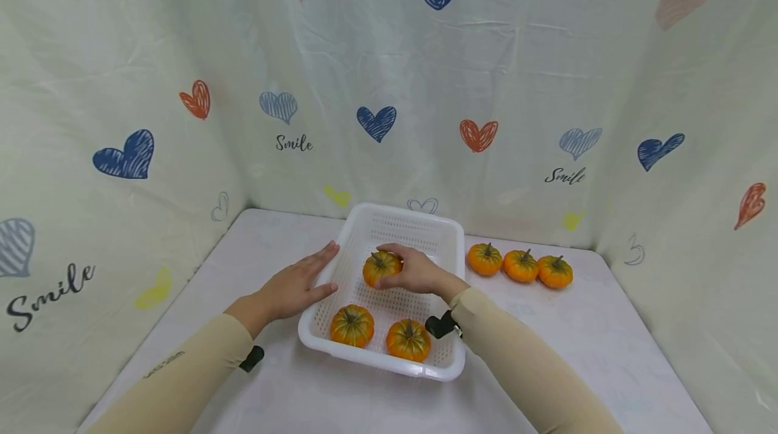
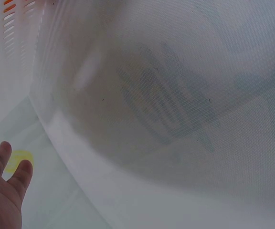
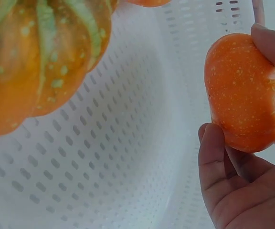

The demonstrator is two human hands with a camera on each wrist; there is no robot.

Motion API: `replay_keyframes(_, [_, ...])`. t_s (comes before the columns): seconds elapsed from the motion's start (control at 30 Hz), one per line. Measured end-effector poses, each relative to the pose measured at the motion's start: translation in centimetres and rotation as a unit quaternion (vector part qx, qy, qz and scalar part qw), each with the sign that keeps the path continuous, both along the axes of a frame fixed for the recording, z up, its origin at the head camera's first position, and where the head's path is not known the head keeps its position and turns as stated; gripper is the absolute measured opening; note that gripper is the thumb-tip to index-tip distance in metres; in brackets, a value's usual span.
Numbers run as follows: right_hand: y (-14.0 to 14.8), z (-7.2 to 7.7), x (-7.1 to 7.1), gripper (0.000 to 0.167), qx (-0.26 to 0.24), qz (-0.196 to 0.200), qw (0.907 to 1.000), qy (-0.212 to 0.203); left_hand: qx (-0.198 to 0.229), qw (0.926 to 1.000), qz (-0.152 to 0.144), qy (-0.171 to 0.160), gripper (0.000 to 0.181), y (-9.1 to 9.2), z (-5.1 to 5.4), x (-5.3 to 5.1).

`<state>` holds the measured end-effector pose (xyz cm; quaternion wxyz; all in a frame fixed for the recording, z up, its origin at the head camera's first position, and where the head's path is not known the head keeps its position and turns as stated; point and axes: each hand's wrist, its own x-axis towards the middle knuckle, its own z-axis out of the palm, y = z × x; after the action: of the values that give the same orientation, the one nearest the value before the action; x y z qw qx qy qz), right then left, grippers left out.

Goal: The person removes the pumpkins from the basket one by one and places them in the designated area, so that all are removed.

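A small orange pumpkin [image 1: 378, 270] with a green-streaked top is gripped by my right hand [image 1: 413, 268] over the white perforated basket [image 1: 456, 231]. In the right wrist view, thumb and fingers hold the pumpkin [image 3: 245, 90] from opposite sides, its smooth orange underside showing. Two more pumpkins, one on the left [image 1: 352, 326] and one on the right [image 1: 408, 340], sit at the basket's near end. My left hand [image 1: 298, 287] lies along the basket's left rim with its fingers straight. Only part of that hand [image 2: 4, 191] shows in the left wrist view.
Three pumpkins stand in a row on the white table [image 1: 523, 333] to the right of the basket: a left one [image 1: 484, 259], a middle one [image 1: 520, 266] and a right one [image 1: 555, 272]. A curtain [image 1: 516, 83] printed with hearts closes off the back and sides.
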<state>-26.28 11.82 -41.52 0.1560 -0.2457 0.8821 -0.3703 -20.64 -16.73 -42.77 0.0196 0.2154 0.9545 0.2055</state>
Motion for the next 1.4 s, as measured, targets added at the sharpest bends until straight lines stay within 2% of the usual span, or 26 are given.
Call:
replay_keyframes(0.43, [0.9,1.7,-0.4,0.078,-0.026,-0.013,0.9995,0.015,0.000,1.0000,-0.003,0.004,0.077,-0.1,-0.1,-0.1])
replay_keyframes(0.73, [1.3,3.1,-0.3,0.078,-0.060,-0.025,0.9979,0.007,-0.002,1.0000,0.001,-0.001,0.077,-0.1,-0.2,-0.1])
replay_keyframes(0.93, [1.6,3.9,-0.2,0.080,-0.061,-0.029,0.9977,0.009,0.000,1.0000,0.001,-0.001,0.077,-0.1,-0.3,-0.1])
replay_keyframes(1.2, [3.0,4.6,-0.6,0.079,-0.088,-0.037,0.9954,0.009,-0.003,1.0000,0.002,-0.002,0.077,-0.1,-0.3,-0.2])
replay_keyframes(1.4, [4.4,5.6,-0.3,0.079,-0.100,-0.051,0.9936,0.010,-0.001,1.0000,-0.001,0.002,0.077,-0.1,-0.3,-0.1])
